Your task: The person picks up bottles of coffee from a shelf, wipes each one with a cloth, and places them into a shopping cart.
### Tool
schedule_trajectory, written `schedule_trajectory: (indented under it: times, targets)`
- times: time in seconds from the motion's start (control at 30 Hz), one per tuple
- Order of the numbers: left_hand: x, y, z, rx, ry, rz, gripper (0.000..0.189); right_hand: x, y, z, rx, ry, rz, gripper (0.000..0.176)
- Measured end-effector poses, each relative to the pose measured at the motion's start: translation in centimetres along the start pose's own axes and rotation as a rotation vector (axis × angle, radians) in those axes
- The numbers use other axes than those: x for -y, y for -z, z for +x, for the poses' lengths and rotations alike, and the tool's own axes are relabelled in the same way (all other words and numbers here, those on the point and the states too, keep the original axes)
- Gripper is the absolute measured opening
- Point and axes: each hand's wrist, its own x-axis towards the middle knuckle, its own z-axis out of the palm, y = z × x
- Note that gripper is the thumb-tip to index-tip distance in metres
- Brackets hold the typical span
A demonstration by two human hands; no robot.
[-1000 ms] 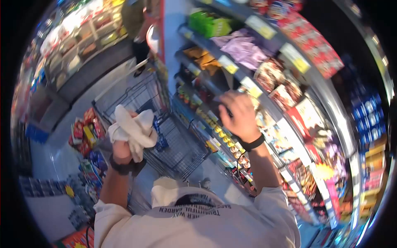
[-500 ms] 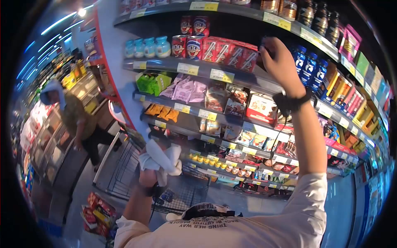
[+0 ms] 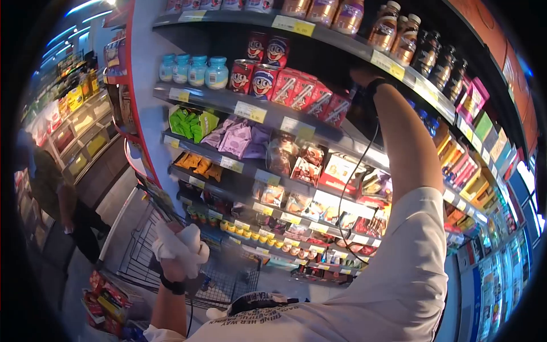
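Note:
My left hand (image 3: 172, 268) is closed around a bunched white cloth (image 3: 181, 244), held low above the wire shopping cart (image 3: 135, 242). My right hand (image 3: 366, 74) reaches deep into the shelf under the top board, where shadow hides its fingers. Just left of that hand stands a row of red drink cartons (image 3: 302, 91). Red cans with a cartoon face (image 3: 264, 81) come after them, some stacked two high. Light blue jars (image 3: 197, 70) stand at the row's left end.
Brown bottles (image 3: 393, 31) line the shelf above my right arm. Green bags (image 3: 192, 124) and purple bags (image 3: 236, 138) lie on the shelf below. A red-edged shelf end (image 3: 135, 97) stands at left. Past it, a person (image 3: 60, 196) is in the aisle near colourful packages (image 3: 102, 302).
My right hand has gone deeper into the shelf, beyond the cartons. My left hand with the cloth has shifted left and down in view. The person in the aisle appears further left.

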Motion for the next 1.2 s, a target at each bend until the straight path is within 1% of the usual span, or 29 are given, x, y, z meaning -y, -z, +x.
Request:
schedule_trajectory:
  times: [0.03, 0.07, 0.1, 0.17, 0.2, 0.27, 0.33, 0.37, 0.47, 0.5, 0.6, 0.7, 0.8, 1.0, 1.07, 1.17, 1.2]
  targets:
    - [0.0, 0.0, -0.1, 0.005, 0.004, -0.02, 0.03, 2.0, 3.1, -2.1, 0.052, -0.027, 0.009, 0.059]
    - [0.0, -0.1, -0.2, 0.01, 0.008, -0.039, 0.028, 3.4, 4.6, -3.0, 0.105, -0.054, 0.019, 0.06]
    - [0.6, 0.6, -0.4, -0.048, -0.021, 0.095, 0.024, 2.5, 2.7, -1.9, 0.061, -0.024, 0.04, 0.062]
    - [1.5, 1.1, -0.6, -0.073, 0.016, 0.294, 0.018, 1.6, 0.9, -0.7, 0.006, -0.018, 0.078, 0.065]
    - [1.6, 1.3, -0.7, -0.041, 0.079, 0.361, 0.017, 1.4, 0.2, -0.2, -0.02, -0.014, 0.098, 0.066]
    - [1.1, 1.0, -0.9, -0.037, 0.088, 0.368, 0.014, 0.8, -0.7, 0.8, -0.049, 0.011, 0.092, 0.066]
    - [0.8, -1.3, -0.7, -0.087, -0.026, 0.237, 0.013, 0.4, -0.9, 1.5, -0.06, 0.047, 0.064, 0.067]
    - [2.1, 0.5, -1.3, -0.225, -0.021, 0.236, 0.02, 0.2, -1.1, 1.9, -0.063, 0.066, 0.046, 0.067]
    - [1.7, -0.5, -1.4, -0.265, -0.002, 0.073, 0.025, -0.2, -1.3, 2.8, -0.068, 0.119, -0.009, 0.068]
    - [0.9, -1.3, -1.2, -0.243, 0.048, 0.024, 0.03, -0.3, -1.4, 3.1, -0.068, 0.134, -0.023, 0.068]
    - [0.8, -1.1, -1.5, -0.277, 0.078, 0.051, 0.028, -1.0, -1.0, 3.4, -0.057, 0.172, -0.062, 0.069]
    - [1.1, -0.9, -1.7, -0.267, 0.106, -0.019, 0.028, -1.2, -0.6, 3.8, -0.043, 0.203, -0.1, 0.07]
    - [1.4, -1.0, -2.0, -0.242, 0.06, 0.009, 0.026, -1.2, -0.4, 3.8, -0.031, 0.228, -0.141, 0.07]
    - [1.9, -0.5, -3.0, -0.278, 0.159, -0.044, 0.024, -1.2, 0.1, 3.9, -0.002, 0.283, -0.222, 0.072]
    - [2.3, -0.5, -3.2, -0.308, 0.134, -0.016, 0.023, -1.1, 0.7, 3.7, 0.008, 0.296, -0.261, 0.073]
    - [2.6, -0.6, -3.6, -0.313, 0.124, -0.009, 0.022, -1.5, 0.4, 3.6, -0.007, 0.304, -0.23, 0.073]
    - [2.6, -0.6, -3.8, -0.31, 0.126, -0.011, 0.022, -2.9, -0.9, 4.5, -0.026, 0.306, -0.138, 0.076]
